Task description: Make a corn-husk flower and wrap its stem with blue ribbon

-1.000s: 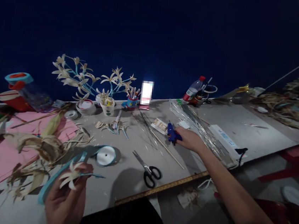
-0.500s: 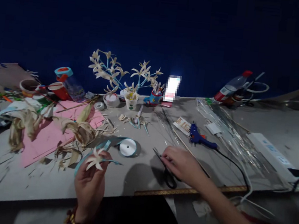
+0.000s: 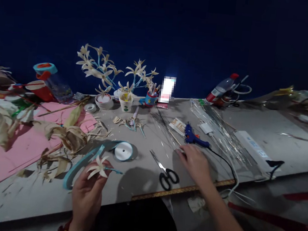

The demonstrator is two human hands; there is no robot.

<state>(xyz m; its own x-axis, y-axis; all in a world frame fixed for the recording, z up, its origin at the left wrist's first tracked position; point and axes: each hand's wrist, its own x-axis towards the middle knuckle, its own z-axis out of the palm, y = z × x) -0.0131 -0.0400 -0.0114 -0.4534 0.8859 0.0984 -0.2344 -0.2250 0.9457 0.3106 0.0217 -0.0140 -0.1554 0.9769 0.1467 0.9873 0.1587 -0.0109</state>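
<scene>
Low at the front of the table, my left hand (image 3: 90, 187) pinches a cream flower (image 3: 99, 167) whose short blue-wrapped stem points right. A loop of light blue ribbon (image 3: 72, 173) runs behind that hand, towards a white ribbon spool (image 3: 123, 151) lying flat. My right hand (image 3: 195, 165) is down on the table with its fingers curled together over a thin stick (image 3: 174, 136); the fingertips are partly hidden. Black-handled scissors (image 3: 164, 171) lie to its left, slightly spread and apart from both hands. Beyond the right hand rests a blue glue gun (image 3: 194, 137).
Pink sheets (image 3: 27, 137) and dry husks (image 3: 67, 136) cover the left side. Finished flower stems (image 3: 98, 67) stand in cups at the back. Clear wrap (image 3: 223, 132) and a power strip (image 3: 254, 146) lie right. A patterned strip (image 3: 179, 191) follows the front edge.
My right hand has left the scissors and moved forward and right to the thin stick. My left hand keeps hold of the flower. The view has turned right.
</scene>
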